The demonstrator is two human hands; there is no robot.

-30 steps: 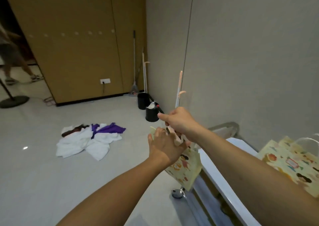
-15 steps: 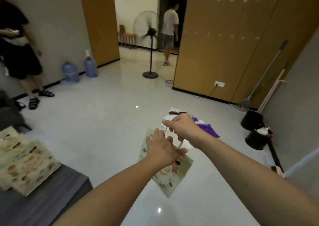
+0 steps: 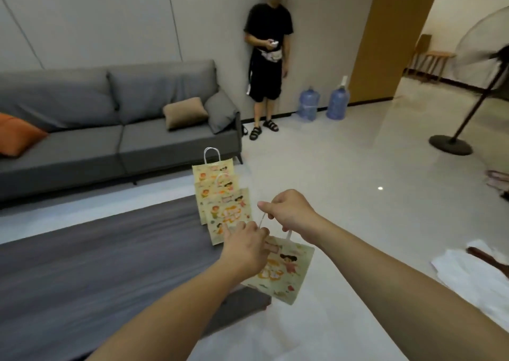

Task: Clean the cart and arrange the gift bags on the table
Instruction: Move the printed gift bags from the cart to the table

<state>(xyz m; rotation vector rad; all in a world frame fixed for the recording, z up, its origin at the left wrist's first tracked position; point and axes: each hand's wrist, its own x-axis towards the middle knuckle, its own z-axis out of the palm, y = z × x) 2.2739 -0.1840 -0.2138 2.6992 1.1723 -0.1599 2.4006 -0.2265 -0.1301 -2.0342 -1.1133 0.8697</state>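
A pale yellow gift bag [image 3: 281,272] with cartoon prints hangs in the air just past the right edge of the dark grey table [image 3: 96,267]. My right hand [image 3: 289,212] pinches its white handle from above. My left hand [image 3: 245,245] grips the bag's top edge. Three matching gift bags [image 3: 220,195] stand in a row on the table's far right edge, overlapping one another. The cart is out of view.
A grey sofa [image 3: 110,129] with cushions stands behind the table. A person in black [image 3: 268,57] stands by the wall beside two water jugs [image 3: 322,104]. A standing fan [image 3: 468,112] is at right. White cloths [image 3: 473,275] lie on the floor.
My view has swung left from the wall and floor to the table and sofa. Both hands have carried the gift bag over to the table's right edge.
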